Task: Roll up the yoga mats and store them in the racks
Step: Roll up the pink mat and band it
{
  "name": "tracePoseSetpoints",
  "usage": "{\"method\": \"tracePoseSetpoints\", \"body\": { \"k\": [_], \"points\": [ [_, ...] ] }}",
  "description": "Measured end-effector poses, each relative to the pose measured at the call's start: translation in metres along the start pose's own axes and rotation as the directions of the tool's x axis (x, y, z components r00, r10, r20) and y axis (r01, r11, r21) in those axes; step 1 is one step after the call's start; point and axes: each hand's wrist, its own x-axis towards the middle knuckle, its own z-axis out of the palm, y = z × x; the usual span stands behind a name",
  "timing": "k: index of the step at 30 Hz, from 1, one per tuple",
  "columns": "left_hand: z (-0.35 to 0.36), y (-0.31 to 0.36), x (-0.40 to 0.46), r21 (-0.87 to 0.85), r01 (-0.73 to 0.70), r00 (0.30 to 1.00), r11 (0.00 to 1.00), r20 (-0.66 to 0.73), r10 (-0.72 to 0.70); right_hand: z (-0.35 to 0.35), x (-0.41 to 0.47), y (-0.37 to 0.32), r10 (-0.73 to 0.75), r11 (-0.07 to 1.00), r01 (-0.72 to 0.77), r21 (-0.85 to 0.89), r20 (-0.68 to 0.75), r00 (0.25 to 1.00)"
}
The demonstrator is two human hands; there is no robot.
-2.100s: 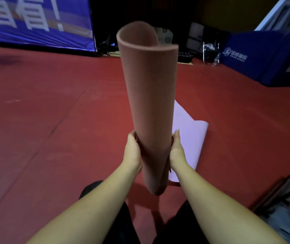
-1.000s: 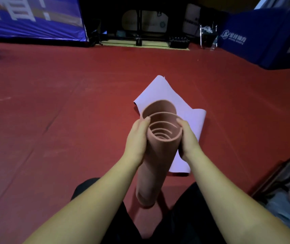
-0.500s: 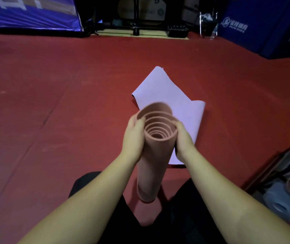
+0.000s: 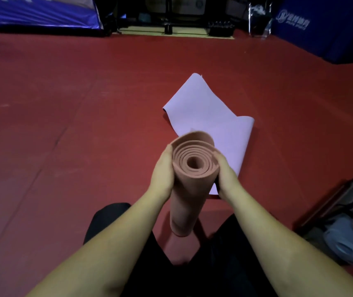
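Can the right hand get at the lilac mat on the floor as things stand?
Probably not yet. The right hand grips the pink roll together with the left hand. The lilac mat lies unobstructed just beyond; free the hand first.

Rolled pink yoga mat [image 4: 192, 189] between the left hand [image 4: 162, 174] and right hand [image 4: 225, 174]: thick, matt foam, its coiled layers showing soft, rounded edges at the open end. Beyond the hands, a lilac mat [image 4: 203, 112] lies partly unrolled, thinner, smooth-faced and dull, on a red floor [image 4: 64, 125] with a matt, faintly scuffed sheet surface crossed by seams. Far left of the hands, a blue banner [image 4: 32, 13] looks like slightly glossy fabric; far right, blue padding [image 4: 332, 28] appears vinyl-covered.
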Motion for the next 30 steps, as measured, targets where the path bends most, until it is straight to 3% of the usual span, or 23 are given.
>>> {"method": "tracePoseSetpoints", "body": {
  "k": [3,8,13,16,19,25,30],
  "points": [
    [0.006,0.004,0.011,-0.007,0.112,0.993,0.994,0.041,-0.112,0.0,0.003,-0.003,0.011,0.999,-0.009,-0.044,0.049,0.999],
    [0.008,0.021,0.021,-0.058,0.076,0.994,0.995,0.086,-0.071,-0.004,0.011,-0.019,-0.022,1.0,0.023,-0.019,0.04,0.999],
    [0.002,-0.005,0.014,-0.005,0.026,0.998,1.0,0.059,-0.026,-0.008,0.012,0.019,0.008,0.998,-0.011,-0.056,-0.056,0.998],
    [0.005,-0.005,0.027,0.024,0.022,0.994,0.999,0.103,-0.025,-0.014,0.018,0.013,0.027,0.996,-0.025,-0.086,0.02,0.999],
    [0.006,0.003,0.032,-0.019,0.015,0.998,1.0,0.064,-0.014,-0.025,0.032,-0.006,-0.014,0.984,0.025,-0.175,0.062,0.998],
    [0.011,0.0,0.022,-0.052,0.043,0.997,0.998,0.062,-0.04,-0.017,0.044,-0.019,0.021,0.989,-0.009,-0.151,0.078,0.997],
    [0.009,0.003,0.018,-0.017,-0.048,0.99,0.999,0.129,0.05,-0.012,0.052,-0.041,-0.01,0.942,0.055,-0.33,0.136,0.991]
  ]
}}
